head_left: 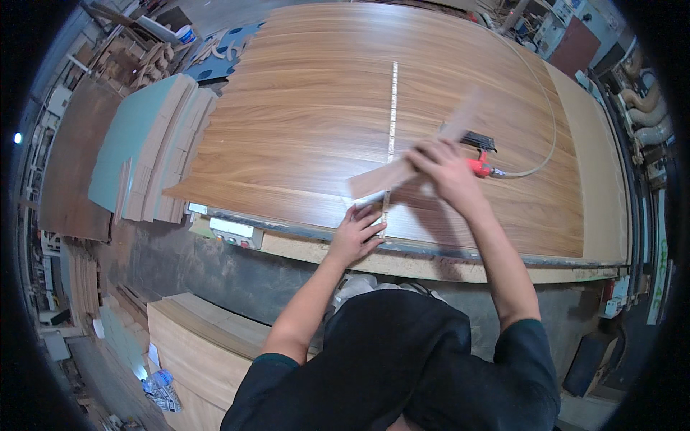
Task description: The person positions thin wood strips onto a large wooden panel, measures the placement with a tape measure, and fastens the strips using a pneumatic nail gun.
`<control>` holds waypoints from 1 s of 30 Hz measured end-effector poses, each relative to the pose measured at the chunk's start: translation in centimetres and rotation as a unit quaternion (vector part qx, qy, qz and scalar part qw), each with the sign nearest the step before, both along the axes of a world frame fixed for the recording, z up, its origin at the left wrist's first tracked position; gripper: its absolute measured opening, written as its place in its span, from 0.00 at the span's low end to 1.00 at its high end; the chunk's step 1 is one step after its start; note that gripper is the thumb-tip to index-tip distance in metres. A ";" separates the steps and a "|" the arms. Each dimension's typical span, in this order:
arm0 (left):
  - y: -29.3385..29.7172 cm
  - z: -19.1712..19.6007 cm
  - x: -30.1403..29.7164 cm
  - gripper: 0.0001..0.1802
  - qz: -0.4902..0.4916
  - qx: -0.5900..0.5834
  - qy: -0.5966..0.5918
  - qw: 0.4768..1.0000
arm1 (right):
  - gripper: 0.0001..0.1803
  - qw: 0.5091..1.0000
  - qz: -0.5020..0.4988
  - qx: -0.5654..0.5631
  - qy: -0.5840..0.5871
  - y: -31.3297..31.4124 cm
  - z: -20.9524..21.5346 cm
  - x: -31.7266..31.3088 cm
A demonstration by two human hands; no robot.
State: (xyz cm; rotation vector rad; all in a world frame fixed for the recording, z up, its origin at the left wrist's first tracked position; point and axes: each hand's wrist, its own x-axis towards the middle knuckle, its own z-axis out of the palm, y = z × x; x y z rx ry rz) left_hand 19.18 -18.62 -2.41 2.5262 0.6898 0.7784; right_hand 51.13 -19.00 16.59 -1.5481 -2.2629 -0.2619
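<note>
My right hand (449, 171) grips a long narrow wooden strip (381, 177) above the wood-grain panel (302, 93). Motion smears the strip, mostly at its far end. Near the panel's front edge, my left hand (354, 235) rests with its fingers apart. Its fingertips are close to a small white piece (371, 198) under the strip's near end; whether they touch it I cannot tell. A thin whitish, marked strip (393, 108) runs away from me along the panel. Just right of my right hand lies a red and black air nailer (479, 167).
A pale hose (552, 122) curves from the nailer over the panel's right side. Stacked boards (154, 144) stand at the left, with a plywood stack (190, 359) at lower left. A control box (233, 231) sits on the table's front edge. Ducts (650, 115) line the right.
</note>
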 end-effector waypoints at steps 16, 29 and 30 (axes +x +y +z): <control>0.8 -0.6 0.1 0.35 -0.002 -0.094 0.016 0.995 | 0.22 0.971 0.181 -0.145 0.050 16.3 -14.1 -24.1; 0.4 0.9 0.5 0.25 -0.005 -0.022 0.023 0.999 | 0.27 0.959 -0.268 -0.009 0.091 2.2 -10.5 16.7; 0.4 1.0 0.6 0.25 -0.003 -0.024 0.027 0.999 | 0.27 0.959 -0.270 -0.012 0.082 0.8 -10.8 17.9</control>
